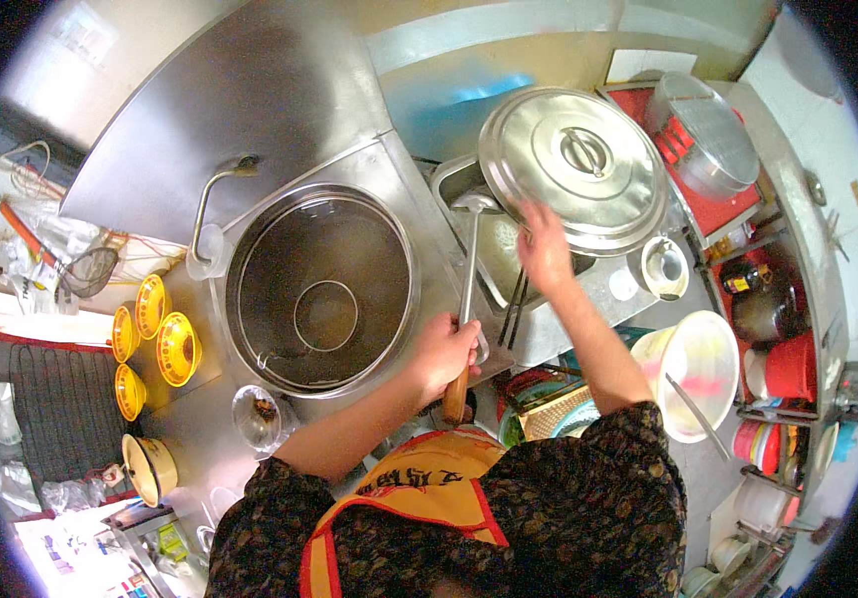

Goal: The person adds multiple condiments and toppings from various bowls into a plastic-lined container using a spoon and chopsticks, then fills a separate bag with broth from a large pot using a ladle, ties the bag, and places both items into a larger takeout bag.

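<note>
In my left hand (453, 351) is the wooden handle of a long metal ladle (471, 247), whose bowl reaches up over a rectangular metal pan (445, 179). My right hand (546, 250) is at the lower left rim of a big round steel lid (586, 161), which lies tilted over part of that pan; the fingertips are partly blurred. Dark chopsticks (515, 310) lean on the pan's near edge below this hand. To the left of my left hand, a large round pot (415, 299) set in the steel counter holds dark liquid with a metal ring (356, 318) in it.
Several yellow bowls (178, 349) and a plastic cup (255, 418) stand left of the pot. A tap (201, 209) arches at its upper left. On the right are a white bucket (698, 374), a small bowl (664, 269), a clear round container (705, 142) and crowded shelves (780, 415).
</note>
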The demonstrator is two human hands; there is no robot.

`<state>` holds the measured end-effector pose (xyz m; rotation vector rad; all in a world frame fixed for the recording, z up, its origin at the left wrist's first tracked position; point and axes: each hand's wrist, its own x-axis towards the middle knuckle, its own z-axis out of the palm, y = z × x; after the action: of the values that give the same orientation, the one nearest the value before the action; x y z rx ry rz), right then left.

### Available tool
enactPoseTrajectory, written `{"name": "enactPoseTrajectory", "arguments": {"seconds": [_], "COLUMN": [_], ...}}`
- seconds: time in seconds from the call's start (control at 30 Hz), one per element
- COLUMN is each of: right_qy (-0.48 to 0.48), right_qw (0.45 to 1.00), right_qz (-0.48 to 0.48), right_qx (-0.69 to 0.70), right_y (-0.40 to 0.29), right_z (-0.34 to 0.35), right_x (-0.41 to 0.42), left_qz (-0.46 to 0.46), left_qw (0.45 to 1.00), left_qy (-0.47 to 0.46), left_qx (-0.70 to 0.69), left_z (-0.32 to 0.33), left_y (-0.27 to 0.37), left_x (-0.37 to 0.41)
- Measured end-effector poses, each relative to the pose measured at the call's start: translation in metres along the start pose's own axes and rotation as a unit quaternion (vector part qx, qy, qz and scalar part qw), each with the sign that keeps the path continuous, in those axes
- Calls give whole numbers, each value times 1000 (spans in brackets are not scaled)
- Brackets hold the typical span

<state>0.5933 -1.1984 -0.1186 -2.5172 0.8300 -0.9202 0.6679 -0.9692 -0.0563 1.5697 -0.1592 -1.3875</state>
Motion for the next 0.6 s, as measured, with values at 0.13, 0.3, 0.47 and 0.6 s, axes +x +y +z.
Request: {"name": "enactPoseTrajectory", "arguments": {"seconds": [0.13,0.3,0.47,0.6], "right_qy": [-97,-172,-86,-39], "right_qw": [973,867,914,879], "right_qz": [177,352,284,266], "right_qx": [108,308,276,394], "right_y": [-69,-130,-164,-176], "right_z": [8,-7,-12,-18], "right_x": [-58,-83,-106,-116], "left_qz": [45,216,295,377], "left_qw": [991,892,837,849], "left_qy": [29,25,16,-58], "left_qx": [125,396,461,366], "left_z": [6,-16,-27,-62], "left_y": [10,-11,-7,-22], "left_x": [-21,-26,-83,-110]}}
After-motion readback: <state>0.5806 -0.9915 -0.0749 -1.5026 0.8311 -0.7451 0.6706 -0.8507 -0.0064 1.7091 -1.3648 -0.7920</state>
